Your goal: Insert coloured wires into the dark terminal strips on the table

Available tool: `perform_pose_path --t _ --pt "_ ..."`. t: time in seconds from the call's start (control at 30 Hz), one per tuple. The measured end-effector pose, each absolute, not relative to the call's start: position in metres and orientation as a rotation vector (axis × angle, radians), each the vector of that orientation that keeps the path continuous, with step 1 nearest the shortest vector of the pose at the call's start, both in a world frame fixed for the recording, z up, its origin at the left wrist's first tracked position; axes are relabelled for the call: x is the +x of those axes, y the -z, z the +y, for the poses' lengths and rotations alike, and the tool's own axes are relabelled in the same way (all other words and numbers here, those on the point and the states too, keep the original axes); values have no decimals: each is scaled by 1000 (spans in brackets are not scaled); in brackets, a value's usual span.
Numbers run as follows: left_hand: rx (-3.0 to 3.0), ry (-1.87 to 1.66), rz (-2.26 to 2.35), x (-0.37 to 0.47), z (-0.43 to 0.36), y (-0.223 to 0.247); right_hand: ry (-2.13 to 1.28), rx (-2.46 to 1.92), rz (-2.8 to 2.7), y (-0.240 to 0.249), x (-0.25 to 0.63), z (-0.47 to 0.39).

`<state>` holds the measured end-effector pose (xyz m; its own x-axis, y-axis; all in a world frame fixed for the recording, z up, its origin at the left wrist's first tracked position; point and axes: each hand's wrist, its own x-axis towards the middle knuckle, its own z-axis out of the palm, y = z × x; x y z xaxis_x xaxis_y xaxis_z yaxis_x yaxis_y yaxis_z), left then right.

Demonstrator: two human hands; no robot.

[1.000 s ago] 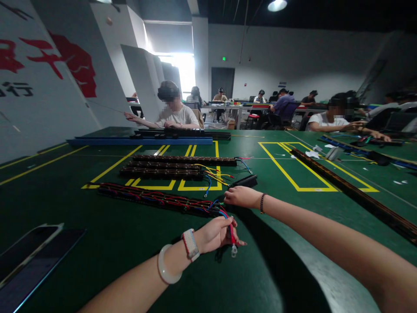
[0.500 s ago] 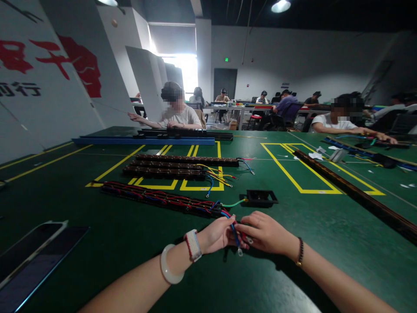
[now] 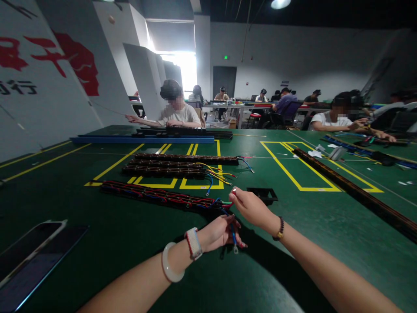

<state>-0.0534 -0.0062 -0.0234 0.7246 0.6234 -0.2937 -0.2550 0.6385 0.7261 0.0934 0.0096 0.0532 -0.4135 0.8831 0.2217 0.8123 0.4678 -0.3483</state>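
My left hand is closed round a blue wire with a ring terminal at its lower end. Higher up, my right hand pinches the end of a red wire, raised from the table. Both wires come out of the right end of a long black strip laced with red and blue wires. A green wire also leaves that end and passes behind my right hand. Just beyond this hand lies a black rectangular frame, partly covered by it.
Beyond lie more dark strips with yellow and blue wire ends. A long dark strip runs along the right. Blue and black rails lie at the far edge. Two flat dark-screened devices are at left. Other people sit around.
My right hand has moved up and away from my left hand, drawing the red wire apart from the blue one. My left hand has stayed nearly in place with the blue wire.
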Motion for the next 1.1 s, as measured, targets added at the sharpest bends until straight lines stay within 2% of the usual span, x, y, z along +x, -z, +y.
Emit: perform_pose_path --t 0.13,0.33,0.57,0.67,0.87,1.1 --pt "710 -591 604 -55 -9 20 9 -1501 -2531 -70 43 24" --pt "738 -617 546 -58 -14 17 223 -1516 -2637 -58 -2 25" --pt "729 -560 547 -56 -8 22 22 -1233 -2346 -52 64 15" --pt "697 -523 600 -54 -7 21 95 -1217 -2187 -34 105 20" --pt "790 -511 757 -56 -13 8 402 -1065 -2525 8 145 29" --pt "1214 -346 1066 -69 -12 -14 367 -1038 -2608 13 145 32"
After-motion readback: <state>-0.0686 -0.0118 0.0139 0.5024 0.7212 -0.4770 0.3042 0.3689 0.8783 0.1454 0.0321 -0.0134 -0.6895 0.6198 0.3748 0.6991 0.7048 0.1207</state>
